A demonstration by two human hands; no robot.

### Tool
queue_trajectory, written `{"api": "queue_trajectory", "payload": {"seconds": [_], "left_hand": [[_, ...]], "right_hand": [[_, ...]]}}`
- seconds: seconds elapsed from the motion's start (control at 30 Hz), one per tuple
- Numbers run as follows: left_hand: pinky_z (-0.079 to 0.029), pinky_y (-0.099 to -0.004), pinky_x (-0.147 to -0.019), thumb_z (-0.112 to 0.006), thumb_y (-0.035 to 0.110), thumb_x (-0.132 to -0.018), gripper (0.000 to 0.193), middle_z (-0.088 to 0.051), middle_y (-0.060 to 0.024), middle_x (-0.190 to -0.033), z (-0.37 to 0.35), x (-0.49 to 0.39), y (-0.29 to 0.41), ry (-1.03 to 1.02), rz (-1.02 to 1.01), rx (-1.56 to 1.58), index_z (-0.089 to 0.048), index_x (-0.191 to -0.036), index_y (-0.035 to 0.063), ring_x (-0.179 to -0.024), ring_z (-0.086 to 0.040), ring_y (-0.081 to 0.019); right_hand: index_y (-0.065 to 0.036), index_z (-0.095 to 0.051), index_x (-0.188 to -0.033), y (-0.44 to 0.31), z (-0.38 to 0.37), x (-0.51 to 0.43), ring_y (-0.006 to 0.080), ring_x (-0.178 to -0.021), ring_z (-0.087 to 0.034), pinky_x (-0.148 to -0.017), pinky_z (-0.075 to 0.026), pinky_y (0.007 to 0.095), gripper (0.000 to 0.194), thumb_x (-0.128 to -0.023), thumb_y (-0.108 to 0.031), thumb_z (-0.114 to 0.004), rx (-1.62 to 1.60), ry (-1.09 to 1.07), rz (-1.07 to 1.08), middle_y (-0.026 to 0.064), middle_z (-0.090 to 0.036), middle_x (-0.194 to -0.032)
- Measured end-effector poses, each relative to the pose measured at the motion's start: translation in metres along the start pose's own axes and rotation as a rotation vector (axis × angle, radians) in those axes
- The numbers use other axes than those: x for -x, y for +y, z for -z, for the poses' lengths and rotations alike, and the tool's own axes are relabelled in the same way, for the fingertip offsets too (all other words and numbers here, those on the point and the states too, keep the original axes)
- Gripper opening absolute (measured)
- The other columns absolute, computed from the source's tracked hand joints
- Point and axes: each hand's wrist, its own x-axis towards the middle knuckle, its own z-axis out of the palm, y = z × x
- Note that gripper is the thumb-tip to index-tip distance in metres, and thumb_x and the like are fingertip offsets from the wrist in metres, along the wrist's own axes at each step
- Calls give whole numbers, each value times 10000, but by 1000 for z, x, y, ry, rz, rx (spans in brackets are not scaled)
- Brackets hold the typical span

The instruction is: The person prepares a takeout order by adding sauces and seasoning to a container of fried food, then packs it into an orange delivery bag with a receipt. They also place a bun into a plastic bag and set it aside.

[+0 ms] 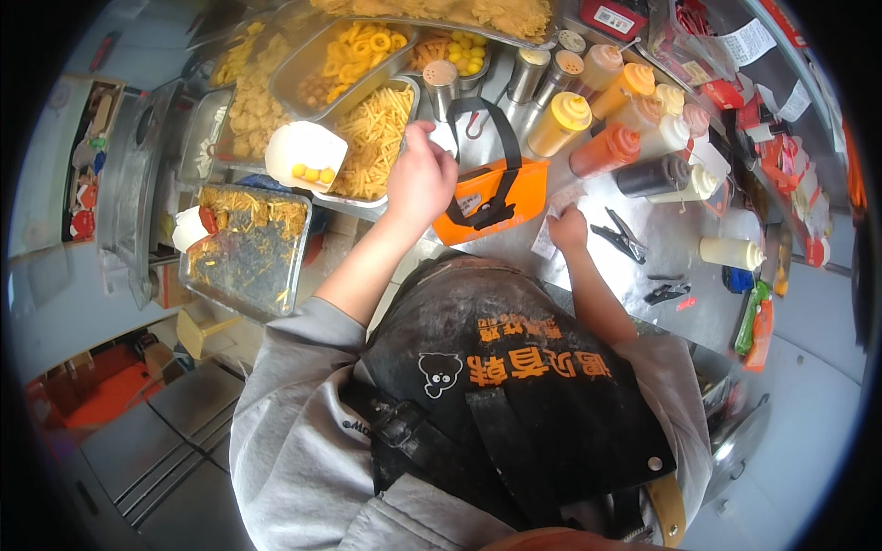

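Observation:
An orange insulated-looking bag (506,193) with black strap handles stands on the steel counter in front of me. My left hand (422,175) is at the bag's left end with curled fingers. Whether it grips the bag or a strap is hidden. My right hand (569,229) pinches a printed paper slip (544,239) just right of the bag. A black stapler (620,236) lies to the right of that hand. Left of my left hand, a white paper carton (303,151) holding several yellow balls sits at the edge of a tray of French fries (372,131).
Sauce squeeze bottles (606,150) and metal shakers (529,74) crowd the counter's far right. A pan of onion rings (344,65) and fried chicken (258,113) fill the far left. Lower left sits a crumb-strewn tray (244,258). Another black tool (667,293) lies right.

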Motion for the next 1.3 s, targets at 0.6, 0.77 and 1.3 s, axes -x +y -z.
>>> {"api": "queue_trajectory", "payload": {"seconds": [0.6, 0.77, 1.3], "left_hand": [[-620, -457, -845, -715, 215, -1044, 227, -800, -129, -1049, 35, -2, -2, -511, -562, -278, -795, -1217, 93, -928, -775, -334], [-629, -482, -857, -693, 254, -1080, 239, -813, -158, -1091, 24, 2, -11, -541, -373, -166, -805, -1202, 81, -954, -779, -379], [-609, -499, -833, -740, 265, -1051, 267, -790, -201, -1050, 34, 0, -18, -553, -283, -36, -786, -1177, 34, -960, -758, -421]], "right_hand": [[-9, -671, -1356, -85, 76, 100, 307, -1005, -822, -876, -615, 395, 319, -1108, -209, -677, -705, 15, 472, 203, -824, -1046], [-2, -737, -1249, -92, 56, 77, 397, -968, -803, -864, -613, 428, 270, -1104, -223, -680, -523, 85, 389, 253, -800, -1042], [-2, -691, -1257, -170, 25, 71, 97, -1012, -672, -931, -556, 299, 178, -1174, -133, -603, -1150, -408, 436, 20, -753, -1117]]}}
